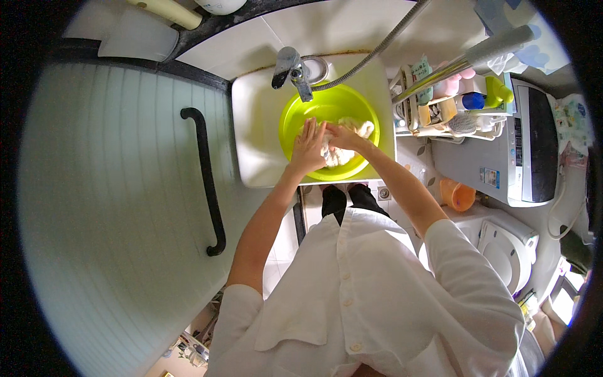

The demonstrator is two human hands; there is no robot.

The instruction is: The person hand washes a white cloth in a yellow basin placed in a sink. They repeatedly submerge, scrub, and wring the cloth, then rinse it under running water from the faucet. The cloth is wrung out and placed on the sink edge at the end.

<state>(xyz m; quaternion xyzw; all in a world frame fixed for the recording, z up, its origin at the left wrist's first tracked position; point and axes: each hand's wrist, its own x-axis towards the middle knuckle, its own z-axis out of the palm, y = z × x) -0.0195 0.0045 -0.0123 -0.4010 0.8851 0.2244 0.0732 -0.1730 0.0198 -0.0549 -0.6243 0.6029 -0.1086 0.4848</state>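
Observation:
A lime-green plastic basin sits in the white washbasin in front of me. Inside it lies a bunched, whitish cloth. My left hand is over the basin's near-left part, fingers stretched out and the cloth against its right side; whether it grips is hidden. From the right, my right hand reaches in with thumb and fingers bent round part of the cloth. The fingertips of both hands meet near the middle. A chrome faucet overhangs the basin's far rim.
A grey shower hose curves behind the faucet. Rightward are a rack of bottles and a brush, a washing machine, an orange bucket and a toilet. A ribbed glass door with a black handle stands left.

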